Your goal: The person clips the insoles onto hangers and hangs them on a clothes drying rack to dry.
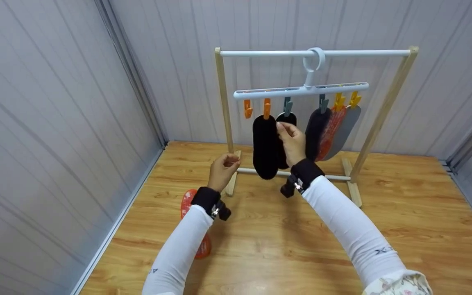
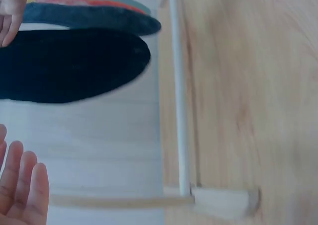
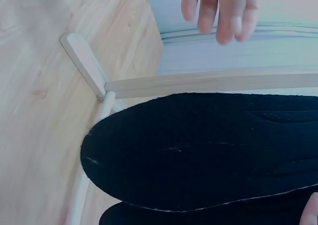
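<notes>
A black insole (image 1: 265,151) hangs upright from an orange clip (image 1: 267,109) on a white hanger (image 1: 268,94). My right hand (image 1: 294,141) pinches its right edge near the top between thumb and forefinger; in the right wrist view just one fingertip (image 3: 310,212) shows by that edge. Lower and to the left, my left hand (image 1: 222,170) holds nothing, its fingers loosely bent in the air. The left wrist view shows those fingers (image 2: 37,185) apart from the insole. Partly hidden behind my right hand, a second black insole (image 1: 287,119) hangs from a grey-green clip (image 1: 288,107).
Farther right hang a dark insole (image 1: 316,127), a red patterned one (image 1: 329,135) and a grey one (image 1: 348,127). Another orange clip (image 1: 248,110) dangles at the left end. A wooden stand (image 1: 377,123) bears the hanger. Red insoles (image 1: 187,200) lie on the floor beneath my left arm.
</notes>
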A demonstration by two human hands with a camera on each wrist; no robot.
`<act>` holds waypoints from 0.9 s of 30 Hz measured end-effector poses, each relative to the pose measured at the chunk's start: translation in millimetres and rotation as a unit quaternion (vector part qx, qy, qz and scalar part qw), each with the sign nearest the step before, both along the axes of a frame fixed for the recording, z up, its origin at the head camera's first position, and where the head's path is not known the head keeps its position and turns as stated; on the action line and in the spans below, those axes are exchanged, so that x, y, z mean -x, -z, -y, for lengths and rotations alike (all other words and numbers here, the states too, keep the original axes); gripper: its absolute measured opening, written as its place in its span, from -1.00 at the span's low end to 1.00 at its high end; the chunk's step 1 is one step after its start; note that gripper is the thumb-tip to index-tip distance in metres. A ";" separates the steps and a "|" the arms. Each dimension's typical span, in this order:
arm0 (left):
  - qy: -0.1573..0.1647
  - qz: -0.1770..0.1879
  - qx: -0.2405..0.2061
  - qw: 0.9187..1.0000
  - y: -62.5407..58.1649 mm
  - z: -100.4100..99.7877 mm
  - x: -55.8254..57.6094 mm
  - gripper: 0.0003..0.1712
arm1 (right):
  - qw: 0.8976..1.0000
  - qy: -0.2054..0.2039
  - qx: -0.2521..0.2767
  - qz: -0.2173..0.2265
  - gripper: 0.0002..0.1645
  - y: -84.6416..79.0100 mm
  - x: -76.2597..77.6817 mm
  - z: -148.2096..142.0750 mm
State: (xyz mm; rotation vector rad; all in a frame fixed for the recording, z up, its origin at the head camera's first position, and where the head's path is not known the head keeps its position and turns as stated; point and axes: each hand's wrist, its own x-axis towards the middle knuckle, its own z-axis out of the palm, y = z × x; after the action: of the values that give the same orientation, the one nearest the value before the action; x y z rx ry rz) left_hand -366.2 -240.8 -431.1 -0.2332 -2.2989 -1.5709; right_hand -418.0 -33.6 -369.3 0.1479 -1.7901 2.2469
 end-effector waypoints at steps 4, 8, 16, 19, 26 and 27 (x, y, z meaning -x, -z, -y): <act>0.012 0.004 0.049 0.999 1.8 15.9 -7.7 -0.84 | 1.000 0.002 0.002 -0.004 -0.69 0.9 -0.5 -2.4; 0.043 0.007 0.127 0.991 5.7 31.3 -17.9 -0.87 | 1.000 0.011 -0.001 0.001 -0.72 4.0 -1.0 -5.3; 0.156 -0.038 0.399 0.903 22.2 65.0 -47.6 -0.88 | 0.999 0.025 0.027 0.004 -0.75 13.2 -9.1 -8.6; 0.193 -0.046 0.471 0.860 27.8 73.0 -52.9 -0.82 | 0.998 0.043 0.048 -0.010 -0.84 13.0 -9.9 -6.8; 0.234 -0.019 0.556 0.798 45.6 91.6 -76.8 -0.86 | 0.998 0.010 0.013 -0.065 -0.78 -4.1 -26.3 3.0; 0.241 -0.007 0.561 0.792 48.7 94.7 -80.8 -0.88 | 0.997 0.001 -0.002 -0.073 -0.74 -8.9 -31.1 3.6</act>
State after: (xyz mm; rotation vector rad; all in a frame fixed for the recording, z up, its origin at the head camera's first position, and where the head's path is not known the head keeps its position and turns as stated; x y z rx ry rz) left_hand -285.4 -335.5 -479.7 -1.1619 -2.9977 -0.0819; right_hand -387.0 -37.2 -360.4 0.3021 -1.7174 2.1709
